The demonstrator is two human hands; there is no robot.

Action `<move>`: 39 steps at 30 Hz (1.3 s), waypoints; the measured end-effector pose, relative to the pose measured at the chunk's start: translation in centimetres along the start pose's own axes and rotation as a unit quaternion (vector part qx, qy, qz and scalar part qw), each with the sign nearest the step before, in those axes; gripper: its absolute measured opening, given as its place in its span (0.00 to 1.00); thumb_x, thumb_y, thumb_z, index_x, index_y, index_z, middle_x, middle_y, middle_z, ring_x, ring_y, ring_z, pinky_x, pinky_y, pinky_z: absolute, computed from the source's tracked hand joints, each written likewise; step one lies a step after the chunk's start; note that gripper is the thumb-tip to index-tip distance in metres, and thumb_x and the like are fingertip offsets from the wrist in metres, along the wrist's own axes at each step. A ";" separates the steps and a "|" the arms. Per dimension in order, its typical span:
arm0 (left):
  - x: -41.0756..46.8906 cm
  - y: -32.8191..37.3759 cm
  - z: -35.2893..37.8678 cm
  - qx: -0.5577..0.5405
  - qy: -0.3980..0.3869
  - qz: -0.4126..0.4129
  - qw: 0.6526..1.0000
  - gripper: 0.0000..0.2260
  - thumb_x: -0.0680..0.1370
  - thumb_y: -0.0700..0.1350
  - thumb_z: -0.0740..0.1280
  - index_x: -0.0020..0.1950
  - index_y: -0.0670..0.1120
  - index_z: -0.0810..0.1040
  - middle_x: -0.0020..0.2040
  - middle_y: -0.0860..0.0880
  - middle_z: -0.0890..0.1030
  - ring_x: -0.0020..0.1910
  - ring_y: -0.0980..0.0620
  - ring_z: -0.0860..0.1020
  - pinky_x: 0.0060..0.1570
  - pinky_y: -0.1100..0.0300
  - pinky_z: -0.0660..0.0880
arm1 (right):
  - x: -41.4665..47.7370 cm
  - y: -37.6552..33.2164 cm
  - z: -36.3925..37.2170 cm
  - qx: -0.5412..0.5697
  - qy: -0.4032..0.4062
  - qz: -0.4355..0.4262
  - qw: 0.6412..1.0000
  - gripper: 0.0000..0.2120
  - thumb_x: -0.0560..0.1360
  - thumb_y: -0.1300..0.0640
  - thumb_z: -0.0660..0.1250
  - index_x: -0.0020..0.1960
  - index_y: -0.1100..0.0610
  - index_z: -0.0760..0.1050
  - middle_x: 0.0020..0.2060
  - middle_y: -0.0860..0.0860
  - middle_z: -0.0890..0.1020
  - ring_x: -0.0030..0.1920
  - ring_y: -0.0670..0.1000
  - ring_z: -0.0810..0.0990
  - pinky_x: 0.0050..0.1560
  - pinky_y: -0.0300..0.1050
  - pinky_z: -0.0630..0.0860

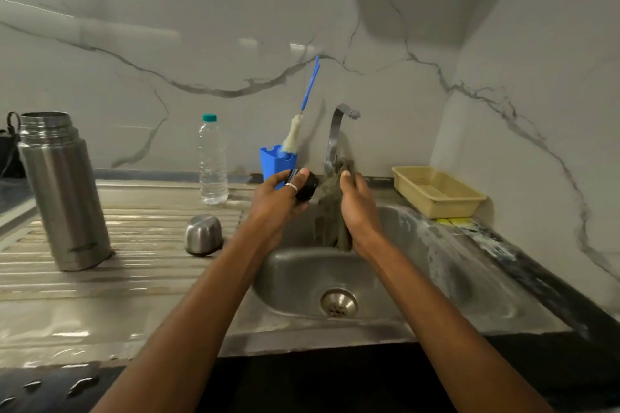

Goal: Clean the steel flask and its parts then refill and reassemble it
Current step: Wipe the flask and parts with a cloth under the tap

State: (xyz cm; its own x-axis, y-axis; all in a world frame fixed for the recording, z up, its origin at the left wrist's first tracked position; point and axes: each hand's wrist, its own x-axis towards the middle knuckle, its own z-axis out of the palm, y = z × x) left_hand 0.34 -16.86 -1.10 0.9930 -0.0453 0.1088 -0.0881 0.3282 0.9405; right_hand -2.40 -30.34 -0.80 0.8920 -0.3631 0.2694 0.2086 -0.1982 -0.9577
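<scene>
Steel flask upright and uncapped on the ribbed tabletop at left, its steel cup upside down nearby. Clear plastic bottle capped, a little water at the bottom. Blue holder with a bottle brush leaning out. Beige tray right of the sink. Above the basin: left hand closed around the black stopper, right hand gripping a dark cloth under the tap.

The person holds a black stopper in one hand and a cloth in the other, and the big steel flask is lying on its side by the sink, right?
Not quite. In the head view the steel flask stands upright on the draining board. The rest holds: left hand holds the black stopper, right hand the cloth.
</scene>
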 end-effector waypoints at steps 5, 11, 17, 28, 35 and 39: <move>1.2 -3.4 2.4 -0.046 -0.003 -0.016 0.999 0.09 0.82 0.41 0.66 0.61 0.44 0.82 0.47 0.46 0.84 0.42 0.52 0.82 0.39 0.60 0.79 | 0.2 2.9 -0.1 -0.145 -0.083 -0.222 0.961 0.22 0.86 0.51 0.55 0.78 0.53 0.67 0.75 0.52 0.70 0.74 0.45 0.67 0.72 0.31 0.61; 1.2 -4.6 3.2 -0.092 -0.021 -0.028 0.995 0.08 0.82 0.44 0.67 0.58 0.43 0.83 0.45 0.49 0.85 0.42 0.54 0.81 0.46 0.60 0.78 | 1.3 5.3 -0.4 -0.226 -0.091 -0.293 0.924 0.25 0.86 0.49 0.52 0.82 0.50 0.57 0.78 0.57 0.62 0.77 0.56 0.63 0.76 0.53 0.65; 0.9 -4.2 3.3 -0.097 -0.101 0.010 0.990 0.13 0.82 0.38 0.64 0.65 0.38 0.79 0.53 0.45 0.83 0.53 0.51 0.81 0.58 0.58 0.77 | 2.1 5.4 -1.3 -0.194 -0.035 -0.332 0.923 0.23 0.85 0.51 0.54 0.78 0.55 0.62 0.69 0.54 0.68 0.67 0.52 0.72 0.68 0.49 0.72; 0.3 -4.7 2.3 0.110 -0.170 0.083 0.976 0.14 0.79 0.41 0.71 0.64 0.42 0.81 0.55 0.45 0.85 0.54 0.52 0.83 0.54 0.60 0.79 | 2.5 2.6 -3.6 -0.001 -0.105 0.107 0.989 0.22 0.85 0.48 0.50 0.51 0.57 0.80 0.43 0.57 0.85 0.42 0.53 0.82 0.44 0.48 0.80; 0.7 -5.1 3.8 -0.011 -0.101 0.010 0.995 0.10 0.84 0.40 0.64 0.47 0.43 0.83 0.43 0.47 0.85 0.46 0.51 0.81 0.50 0.60 0.80 | 1.1 4.2 -2.9 -0.273 -0.009 -0.277 0.921 0.18 0.86 0.47 0.51 0.67 0.53 0.72 0.51 0.52 0.79 0.50 0.52 0.80 0.42 0.41 0.70; 0.3 -5.0 3.1 -0.026 -0.155 0.014 0.988 0.11 0.85 0.38 0.60 0.48 0.41 0.81 0.41 0.49 0.83 0.44 0.55 0.82 0.48 0.63 0.80 | 1.3 4.5 -2.5 -0.279 -0.001 -0.295 0.914 0.14 0.86 0.47 0.52 0.63 0.52 0.71 0.48 0.52 0.78 0.44 0.49 0.77 0.41 0.44 0.73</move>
State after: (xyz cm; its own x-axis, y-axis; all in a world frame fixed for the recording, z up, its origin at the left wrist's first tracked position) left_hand 0.83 -21.46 -4.72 0.9179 -0.3191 0.2359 -0.1038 0.3806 0.9189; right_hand -1.31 -33.99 -4.50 0.6910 -0.0423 0.7216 0.4163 -0.7929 -0.4451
